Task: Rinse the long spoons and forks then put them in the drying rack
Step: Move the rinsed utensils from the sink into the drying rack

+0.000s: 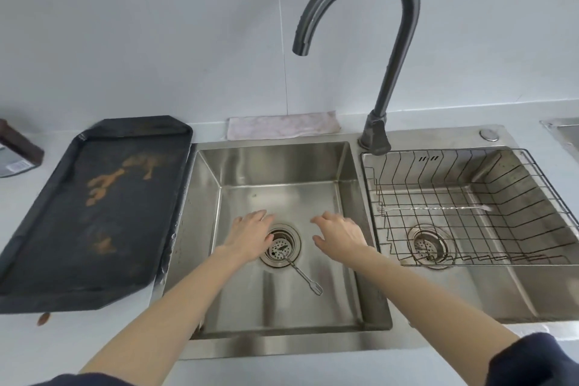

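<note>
While both your hands hover empty over the left basin (313,301), start with what lies nearest you: a long fork (303,274) rests on the basin floor, its tines at about five o'clock from the drain strainer (279,249) and its other end reaching up onto the strainer. To lift it well, pinch the thin handle near the middle, since it lies flat on steel and may slip, then carry it under the faucet (360,3) spout at twelve o'clock. Your left hand (250,236) is palm down, fingers spread and loose, at nine o'clock from the drain; your right hand (340,235) mirrors it at three o'clock, fingers apart, gripping nothing. Farther off, at two o'clock, the drying rack (532,210) sits in the right basin, holding what looks like one long fork or spoon (435,208) lying crosswise, though glare blurs it.
</note>
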